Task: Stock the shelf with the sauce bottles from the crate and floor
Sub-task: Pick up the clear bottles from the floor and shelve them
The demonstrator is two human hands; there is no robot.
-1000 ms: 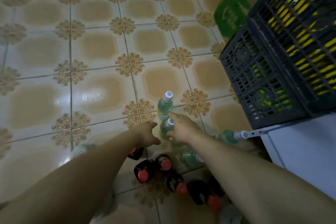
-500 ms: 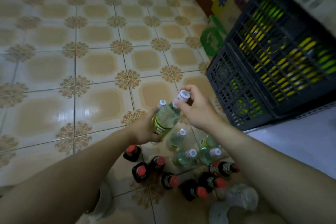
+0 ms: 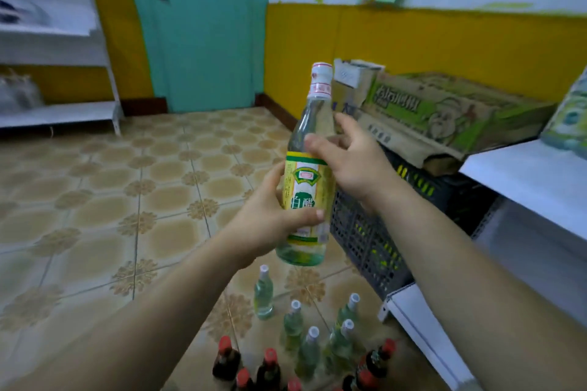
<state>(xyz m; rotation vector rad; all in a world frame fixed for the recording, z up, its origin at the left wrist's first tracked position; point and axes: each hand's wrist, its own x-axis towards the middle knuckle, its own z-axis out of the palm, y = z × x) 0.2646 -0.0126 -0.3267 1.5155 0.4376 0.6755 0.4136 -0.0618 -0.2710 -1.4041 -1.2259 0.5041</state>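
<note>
A clear vinegar bottle (image 3: 313, 124) with a yellow-green label and white cap is upright in front of me. My left hand (image 3: 270, 219) grips its lower body around the label. My right hand (image 3: 352, 155) holds its shoulder with thumb and fingers. On the floor below stand several clear bottles (image 3: 263, 294) with white caps and several dark sauce bottles (image 3: 268, 368) with red caps. The dark plastic crate (image 3: 371, 244) sits to the right on the floor. A white shelf (image 3: 536, 174) runs along the right edge.
A flattened cardboard box (image 3: 444, 117) lies on top of the crate. A teal door (image 3: 203, 25) and a yellow-painted wall stand at the back. Another white shelf unit (image 3: 60, 114) is at the far left. Tiled floor (image 3: 127, 184) stretches out to the left.
Both hands lifted one clear bottle from the floor group up to chest height. My view rose from the floor to the room.
</note>
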